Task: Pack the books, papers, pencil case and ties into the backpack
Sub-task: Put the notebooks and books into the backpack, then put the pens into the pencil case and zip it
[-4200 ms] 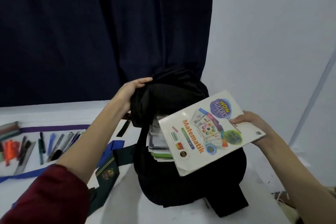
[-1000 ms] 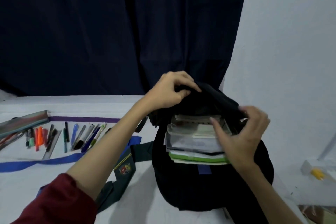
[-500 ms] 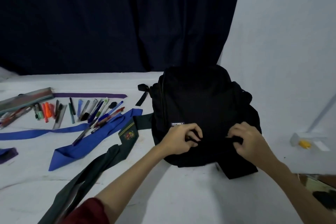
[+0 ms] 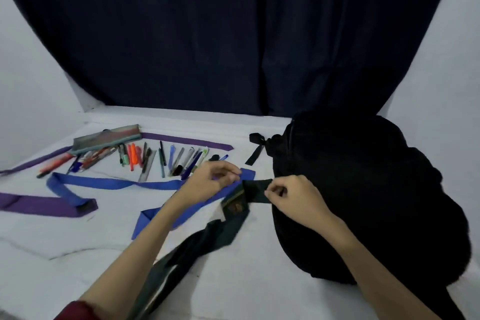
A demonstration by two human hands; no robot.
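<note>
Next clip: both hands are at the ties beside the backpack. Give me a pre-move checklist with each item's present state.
1. Right hand pinches the dark green tie: ok.
2. Left hand grips the blue tie: cannot tell; it rests on it, fingers curled.
3. Backpack open to receive ties: not ok; no opening shows.
4. Pens inside the pencil case: not ok, they lie loose on the table.
5. Purple tie packed: not ok, it lies on the table.

We see the black backpack (image 4: 363, 189) lying closed at right. Left of it sprawl a dark green crested tie (image 4: 207, 236), a blue tie (image 4: 117, 184) and a purple one (image 4: 39, 204); farther left lies the striped pencil case (image 4: 107, 138) (pens beside it).
</note>
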